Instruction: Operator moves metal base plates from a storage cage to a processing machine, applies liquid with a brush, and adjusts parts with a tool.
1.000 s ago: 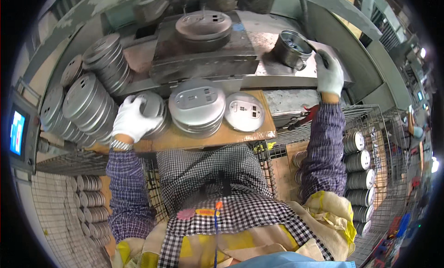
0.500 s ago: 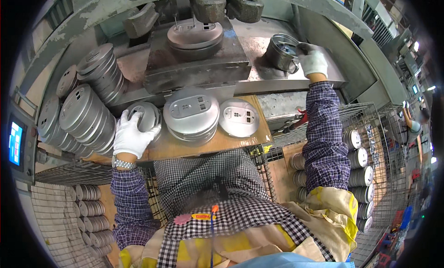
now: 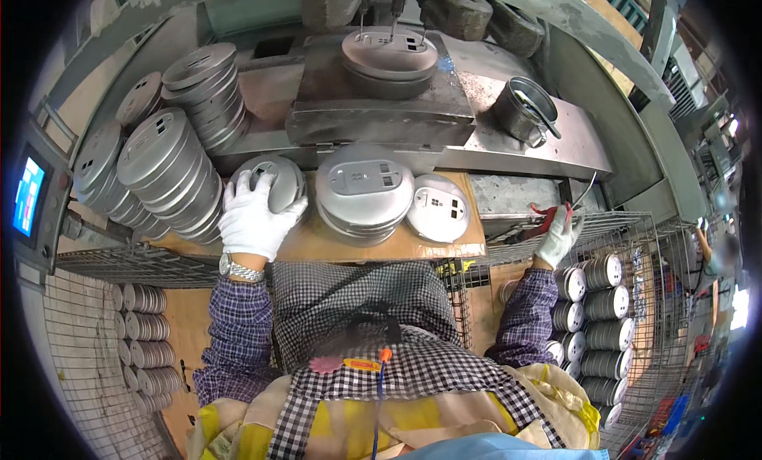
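My left hand (image 3: 259,220), in a white glove, lies with fingers spread over the rim of a low stack of round grey metal plates (image 3: 287,177). Beside that stack is a taller pile of plates (image 3: 364,178) with small square cutouts, then a single shinier plate (image 3: 439,209) on the wooden board (image 3: 341,254). At the right, my gloved right hand (image 3: 559,236) is closed on a red-handled tool (image 3: 548,215) like pliers, a thin metal end pointing up. Palm and grip details are partly hidden.
A plate (image 3: 389,51) sits on the press block (image 3: 381,115) beneath thin vertical pins. A metal mug (image 3: 524,115) with a dark brush-like handle stands right of it. Tall plate stacks (image 3: 163,154) lean at left. Wire baskets (image 3: 95,357) hold rows of plates on both sides.
My right hand has left the mug, come back toward me and taken hold of the red-handled tool. A dark handle now rests in the mug. The left hand stays on its stack.
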Demonstrator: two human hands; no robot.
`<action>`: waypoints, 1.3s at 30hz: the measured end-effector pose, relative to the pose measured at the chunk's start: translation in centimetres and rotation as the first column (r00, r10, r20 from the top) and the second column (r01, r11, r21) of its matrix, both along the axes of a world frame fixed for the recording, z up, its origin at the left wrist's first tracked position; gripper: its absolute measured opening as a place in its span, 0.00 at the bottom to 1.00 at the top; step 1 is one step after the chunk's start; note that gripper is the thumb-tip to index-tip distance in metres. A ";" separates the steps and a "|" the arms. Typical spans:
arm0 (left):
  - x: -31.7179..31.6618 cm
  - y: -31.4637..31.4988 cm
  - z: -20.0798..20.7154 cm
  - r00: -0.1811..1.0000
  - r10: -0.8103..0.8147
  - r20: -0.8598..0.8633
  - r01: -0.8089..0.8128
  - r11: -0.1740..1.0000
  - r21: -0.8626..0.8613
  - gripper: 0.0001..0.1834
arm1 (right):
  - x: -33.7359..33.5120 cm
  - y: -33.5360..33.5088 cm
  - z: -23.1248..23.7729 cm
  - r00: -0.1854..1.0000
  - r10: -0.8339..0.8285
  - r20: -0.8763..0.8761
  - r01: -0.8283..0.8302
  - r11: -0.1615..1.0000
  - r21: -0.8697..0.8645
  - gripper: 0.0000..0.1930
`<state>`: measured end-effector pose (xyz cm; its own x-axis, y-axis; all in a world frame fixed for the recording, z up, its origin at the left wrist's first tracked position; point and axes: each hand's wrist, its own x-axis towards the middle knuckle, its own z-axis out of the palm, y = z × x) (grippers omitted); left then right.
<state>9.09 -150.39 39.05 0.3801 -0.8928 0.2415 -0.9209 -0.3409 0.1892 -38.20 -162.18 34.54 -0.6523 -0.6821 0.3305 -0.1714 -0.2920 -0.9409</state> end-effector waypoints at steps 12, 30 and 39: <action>-0.1 -0.1 -0.4 1.000 0.014 0.003 -0.014 1.000 -0.025 0.37 | 5.6 0.4 7.1 0.928 0.334 -0.166 -0.349 0.934 -0.071 0.25; 0.1 -0.2 -0.3 0.999 0.022 -0.045 -0.020 0.999 0.029 0.39 | 22.7 -7.1 22.5 0.266 0.751 -0.604 -0.216 0.657 0.722 0.24; -0.1 -0.4 -0.1 0.999 0.014 -0.047 -0.012 0.999 0.050 0.39 | 21.7 -8.9 21.9 0.218 0.720 -0.659 -0.168 0.692 0.702 0.28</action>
<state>8.98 -150.78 38.96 0.4017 -0.8981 0.1789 -0.9068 -0.3628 0.2147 -16.53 -171.06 56.41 0.2900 -0.9561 0.0410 -0.8928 -0.2858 -0.3483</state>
